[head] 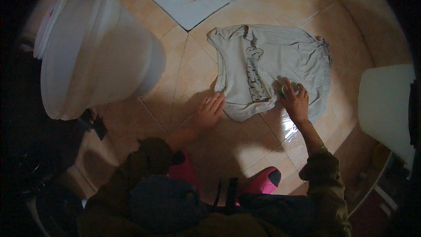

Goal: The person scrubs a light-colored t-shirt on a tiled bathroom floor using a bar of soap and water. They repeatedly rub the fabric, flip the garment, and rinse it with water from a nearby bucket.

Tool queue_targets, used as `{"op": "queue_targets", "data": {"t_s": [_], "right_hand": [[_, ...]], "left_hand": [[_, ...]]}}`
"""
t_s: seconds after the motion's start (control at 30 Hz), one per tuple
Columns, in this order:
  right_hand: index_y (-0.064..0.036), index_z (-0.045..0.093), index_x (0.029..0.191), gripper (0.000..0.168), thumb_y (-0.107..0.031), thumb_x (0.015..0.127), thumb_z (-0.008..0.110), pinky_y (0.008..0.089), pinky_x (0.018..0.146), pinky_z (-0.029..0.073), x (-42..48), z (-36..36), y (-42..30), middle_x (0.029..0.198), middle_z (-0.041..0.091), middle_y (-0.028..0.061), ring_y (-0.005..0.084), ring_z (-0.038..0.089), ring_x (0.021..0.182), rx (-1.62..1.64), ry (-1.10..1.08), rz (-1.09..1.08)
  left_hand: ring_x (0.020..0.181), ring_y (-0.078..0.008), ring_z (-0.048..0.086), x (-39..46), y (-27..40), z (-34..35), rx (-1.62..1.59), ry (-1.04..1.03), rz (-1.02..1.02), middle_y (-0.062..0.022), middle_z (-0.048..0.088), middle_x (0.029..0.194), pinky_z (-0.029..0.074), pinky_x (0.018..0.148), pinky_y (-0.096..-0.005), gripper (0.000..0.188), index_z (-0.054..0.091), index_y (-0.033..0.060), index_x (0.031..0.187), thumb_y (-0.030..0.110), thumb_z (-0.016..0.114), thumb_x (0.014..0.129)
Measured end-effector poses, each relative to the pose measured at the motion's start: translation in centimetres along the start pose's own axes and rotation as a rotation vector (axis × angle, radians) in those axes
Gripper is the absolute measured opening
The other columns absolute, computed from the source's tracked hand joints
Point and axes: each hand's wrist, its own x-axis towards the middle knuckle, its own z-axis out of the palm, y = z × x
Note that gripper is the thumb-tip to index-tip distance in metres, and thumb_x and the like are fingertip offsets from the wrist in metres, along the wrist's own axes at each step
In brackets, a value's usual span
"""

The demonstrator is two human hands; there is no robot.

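Note:
A wet, pale T-shirt (289,46) with dark outlined lettering lies spread and wrinkled on the tiled floor before me. My left hand (210,107) rests flat, its fingertips touching the shirt's near-left edge. Over the shirt's lower right part, my right hand (296,103) curls around a small pale object (289,89), perhaps a bar of soap. The fingers partly cover that object, so its kind is uncertain. Darker wet patches show on the fabric around it.
A large translucent plastic tub (131,49) is at the left. The white squat toilet (187,14) is set into the floor ahead. At the right there is a pale plastic container (381,102). Pink shoes (263,181) are on my feet. Wet floor tiles (292,131) shine near my right wrist.

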Motion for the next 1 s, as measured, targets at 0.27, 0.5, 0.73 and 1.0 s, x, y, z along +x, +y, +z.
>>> {"op": "queue_targets", "data": {"t_s": [0.27,0.5,0.73,1.0], "right_hand": [[-0.014,0.049,0.121,0.06,-0.016,0.064,0.067,0.0389,0.077,0.043,7.4,-0.6,-6.4,0.114,0.047,0.0184,0.0323,0.051,0.086,0.265,0.118,-0.316],[-0.017,0.046,0.124,0.052,-0.018,0.073,0.055,0.0433,0.06,0.047,8.2,8.0,-15.5,0.128,0.041,0.0096,0.0334,0.053,0.084,-0.01,0.181,-0.689],[-0.016,0.036,0.13,0.051,-0.026,0.081,0.047,0.0585,0.077,0.039,17.9,7.4,-12.7,0.126,0.044,0.0097,0.0409,0.05,0.091,0.198,-0.112,-0.34],[-0.014,0.042,0.125,0.049,-0.021,0.078,0.05,0.0502,0.072,0.045,24.8,7.5,-10.5,0.12,0.046,0.0133,0.0387,0.052,0.09,-0.108,0.032,-0.298]], "left_hand": [[0.122,-0.0271,0.035,0.2,0.3,-3.2,-0.126,-0.138,-0.171,-0.0142,0.038,0.132,0.03,0.098,-0.0407,0.063,0.039,-0.0007,0.124,0.028,0.058,0.072],[0.117,-0.0313,0.041,-0.7,-0.7,-0.1,-0.143,-0.242,-0.184,-0.018,0.042,0.127,0.029,0.1,-0.0419,0.054,0.044,-0.0014,0.12,0.025,0.056,0.074],[0.114,-0.031,0.044,0.0,0.3,-1.7,0.117,-0.174,-0.004,-0.0189,0.047,0.121,0.028,0.101,-0.043,0.046,0.05,-0.002,0.114,0.022,0.054,0.075],[0.11,-0.0306,0.048,0.8,1.2,-4.0,0.367,-0.135,0.087,-0.0199,0.053,0.114,0.028,0.101,-0.0443,0.038,0.055,-0.0026,0.108,0.018,0.051,0.076]]}}
